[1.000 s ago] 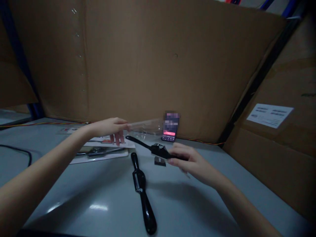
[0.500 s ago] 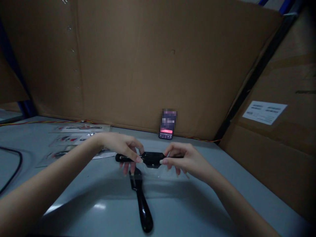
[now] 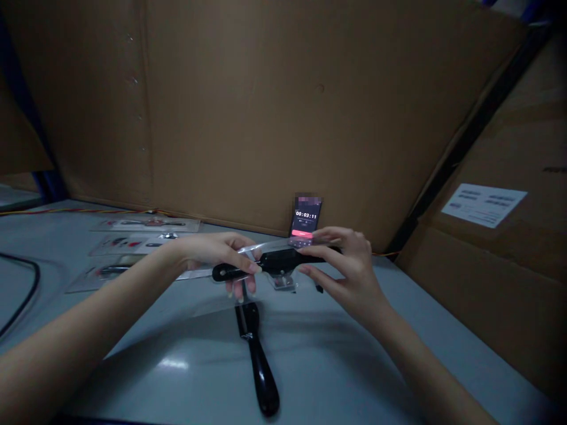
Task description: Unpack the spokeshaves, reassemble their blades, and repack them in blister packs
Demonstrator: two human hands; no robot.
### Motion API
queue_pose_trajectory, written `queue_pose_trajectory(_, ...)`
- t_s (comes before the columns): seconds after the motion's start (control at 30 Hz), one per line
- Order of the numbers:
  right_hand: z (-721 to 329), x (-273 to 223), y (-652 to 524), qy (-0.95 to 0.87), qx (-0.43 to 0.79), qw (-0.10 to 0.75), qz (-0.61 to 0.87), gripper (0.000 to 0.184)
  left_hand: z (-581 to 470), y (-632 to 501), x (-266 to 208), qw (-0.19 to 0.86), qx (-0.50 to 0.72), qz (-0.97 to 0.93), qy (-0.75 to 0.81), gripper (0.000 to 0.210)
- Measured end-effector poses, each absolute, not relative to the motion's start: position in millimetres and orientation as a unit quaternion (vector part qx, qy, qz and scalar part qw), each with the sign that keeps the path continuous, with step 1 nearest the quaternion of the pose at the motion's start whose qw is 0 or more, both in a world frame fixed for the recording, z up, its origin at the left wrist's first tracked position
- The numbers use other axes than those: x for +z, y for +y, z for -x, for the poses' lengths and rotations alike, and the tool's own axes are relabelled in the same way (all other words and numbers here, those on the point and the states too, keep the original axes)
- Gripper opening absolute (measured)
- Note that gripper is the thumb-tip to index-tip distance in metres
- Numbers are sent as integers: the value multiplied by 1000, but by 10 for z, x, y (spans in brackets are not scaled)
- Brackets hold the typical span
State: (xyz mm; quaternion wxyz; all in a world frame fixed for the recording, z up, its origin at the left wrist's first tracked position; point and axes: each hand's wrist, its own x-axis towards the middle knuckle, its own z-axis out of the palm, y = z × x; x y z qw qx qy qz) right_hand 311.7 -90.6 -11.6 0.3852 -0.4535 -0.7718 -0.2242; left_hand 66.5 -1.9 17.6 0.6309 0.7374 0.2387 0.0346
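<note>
A black two-handled tool [image 3: 280, 260], shaped like a spokeshave with a wide middle, lies crosswise between my hands above the table. My left hand [image 3: 225, 260] is closed around its left handle, thumb in front. My right hand [image 3: 343, 260] is at its other end, fingers bent over the right handle and thumb below. Clear plastic film [image 3: 270, 245] runs along the tool toward my right fingers, and a see-through part with a small fitting [image 3: 283, 280] hangs under the middle. Below, a second black-handled tool [image 3: 263, 372] rests on the table, its far end partly behind my left fingers.
Several flat clear packs [image 3: 128, 243] lie at the back left, partly behind my left arm. A phone [image 3: 306, 215] showing a timer leans on the cardboard wall [image 3: 230, 118]. A black cable [image 3: 33, 283] curves at the left. A labelled cardboard box [image 3: 496, 265] stands at the right.
My right hand has risen and turned, with its fingers now higher on the tool's right end. The tool is tilted up slightly on that side, and the film has lifted above it.
</note>
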Motion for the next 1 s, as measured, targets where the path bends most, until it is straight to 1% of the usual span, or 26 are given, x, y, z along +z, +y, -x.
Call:
queue_pose_trajectory(0.07, -3123, -136, -887, -755, -216, 412, 462, 27, -647, -36, 154, 631, 47, -731, 255, 21)
queue_pose_trajectory(0.13, -3119, -164, -844, -722, -156, 473, 481, 39, -629, -55, 119, 638, 58, -722, 263, 19)
queue_pose_trajectory(0.17, -3115, -180, -816, -697, -97, 513, 492, 46, -621, -65, 98, 643, 66, -716, 262, 19)
queue_pose_trajectory(0.23, -3110, -205, -762, -643, 84, 570, 505, 52, -612, -85, 50, 655, 86, -706, 257, 21)
queue_pose_trajectory(0.3, -3111, -217, -729, -584, 280, 572, 503, 54, -610, -108, -1, 669, 103, -692, 250, 22)
queue_pose_trajectory(0.33, -3113, -217, -724, -557, 351, 563, 500, 55, -613, -123, -24, 680, 102, -684, 243, 23)
queue_pose_trajectory(0.37, -3115, -214, -726, -537, 396, 555, 497, 54, -618, -141, -45, 694, 92, -674, 235, 24)
queue_pose_trajectory(0.4, -3114, -209, -735, -523, 419, 554, 494, 53, -627, -161, -62, 710, 73, -663, 225, 25)
queue_pose_trajectory(0.53, -3079, -208, -783, -507, 446, 567, 472, 46, -688, -253, -71, 761, -36, -620, 190, 25)
queue_pose_trajectory(0.63, -3029, -230, -800, -502, 463, 565, 463, 45, -730, -302, -37, 778, -68, -591, 204, 25)
queue_pose_trajectory(0.8, -3017, -209, -788, -509, 513, 532, 441, 45, -701, -300, -25, 780, -38, -584, 219, 29)
queue_pose_trajectory(0.9, -3118, -183, -725, -498, 547, 524, 421, 44, -666, -247, -54, 782, 16, -579, 231, 31)
queue_pose_trajectory(1.0, -3275, -245, -593, -479, 500, 552, 464, 44, -655, -173, -82, 778, 114, -557, 267, 35)
